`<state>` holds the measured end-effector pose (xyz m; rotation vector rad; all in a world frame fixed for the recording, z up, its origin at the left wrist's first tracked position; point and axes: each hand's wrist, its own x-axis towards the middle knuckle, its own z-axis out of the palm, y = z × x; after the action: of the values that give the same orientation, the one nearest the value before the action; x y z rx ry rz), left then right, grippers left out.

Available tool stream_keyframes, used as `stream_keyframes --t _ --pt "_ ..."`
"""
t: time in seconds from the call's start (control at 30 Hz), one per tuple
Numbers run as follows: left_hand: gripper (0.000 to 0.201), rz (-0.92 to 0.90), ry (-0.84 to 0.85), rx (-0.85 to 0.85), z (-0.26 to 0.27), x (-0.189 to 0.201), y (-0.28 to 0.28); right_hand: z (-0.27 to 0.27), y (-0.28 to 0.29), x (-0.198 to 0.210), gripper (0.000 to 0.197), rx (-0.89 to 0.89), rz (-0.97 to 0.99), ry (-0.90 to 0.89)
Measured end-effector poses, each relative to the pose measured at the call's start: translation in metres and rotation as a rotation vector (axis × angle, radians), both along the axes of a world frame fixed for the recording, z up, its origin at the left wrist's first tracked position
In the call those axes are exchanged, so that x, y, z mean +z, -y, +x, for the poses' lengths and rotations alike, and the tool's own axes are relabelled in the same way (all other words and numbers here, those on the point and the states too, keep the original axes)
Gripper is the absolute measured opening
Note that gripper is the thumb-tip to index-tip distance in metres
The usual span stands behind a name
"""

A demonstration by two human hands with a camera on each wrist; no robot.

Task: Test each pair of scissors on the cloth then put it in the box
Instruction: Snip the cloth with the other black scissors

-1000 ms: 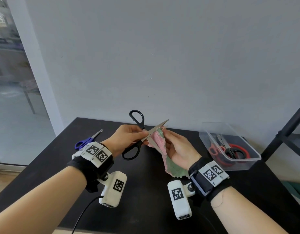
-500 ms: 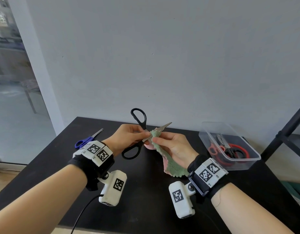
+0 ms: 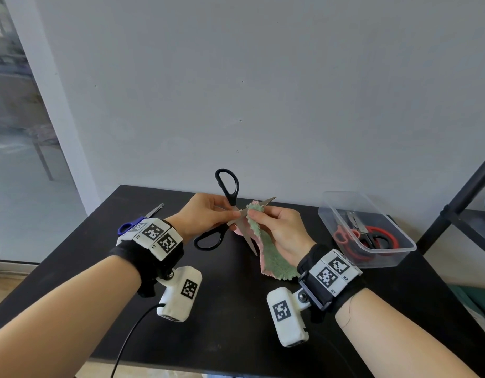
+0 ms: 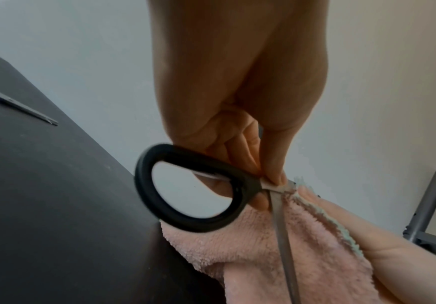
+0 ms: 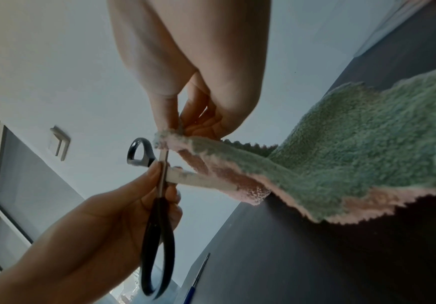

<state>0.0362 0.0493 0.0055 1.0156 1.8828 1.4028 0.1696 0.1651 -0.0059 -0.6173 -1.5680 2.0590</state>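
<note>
A: Black-handled scissors (image 3: 227,211), what do they look like?

B: Two glossy black oval loops and plain steel blades spread wide into an X. The left hand (image 3: 206,214) pinches them at the pivot with thumb and fingertips, no finger through either loop.

A: Where are they?

B: Held up above the black tabletop (image 3: 230,317), with the cloth (image 3: 271,255) tucked into the crotch of the blades.

A: And the cloth?

B: Fluffy, green on one face and pink on the other, with a zigzag edge. The right hand (image 3: 282,227) pinches its top corner; the rest hangs down to the tabletop.

A: The box (image 3: 394,251)?

B: Clear plastic, at the right, holding red-handled scissors (image 3: 345,238) and another pair. Blue-handled scissors (image 3: 139,221) lie at the far left.
</note>
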Motion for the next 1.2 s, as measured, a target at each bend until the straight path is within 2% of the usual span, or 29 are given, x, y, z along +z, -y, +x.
stream_keyframes --t 0.13,0.3,0.5,0.67,0.93,1.07,1.2 --pt "0.019 -0.053 -0.053 -0.001 -0.007 -0.004 0.002 0.004 0.000 0.002 0.022 0.007 -0.082 -0.044" --pt "0.018 -0.070 -0.074 -0.019 -0.008 -0.002 0.003 0.006 0.001 0.002 0.018 0.020 -0.102 -0.053" --pt "0.026 -0.092 -0.091 -0.045 -0.008 0.003 0.005 0.008 0.000 0.003 0.015 0.036 -0.140 -0.096" --pt "0.026 -0.127 -0.112 -0.052 -0.012 0.005 0.007 0.010 -0.002 -0.001 0.019 0.005 -0.143 -0.068" --pt "0.025 -0.139 -0.101 -0.054 -0.017 0.011 0.008 0.008 -0.017 -0.005 0.015 -0.086 -0.152 -0.016" --pt "0.022 -0.144 -0.086 -0.068 -0.024 0.009 0.011 0.011 -0.023 -0.002 0.009 -0.123 -0.227 -0.079" --pt "0.013 -0.113 -0.098 -0.022 -0.028 0.004 0.014 0.018 -0.034 -0.004 0.015 -0.162 -0.269 -0.127"
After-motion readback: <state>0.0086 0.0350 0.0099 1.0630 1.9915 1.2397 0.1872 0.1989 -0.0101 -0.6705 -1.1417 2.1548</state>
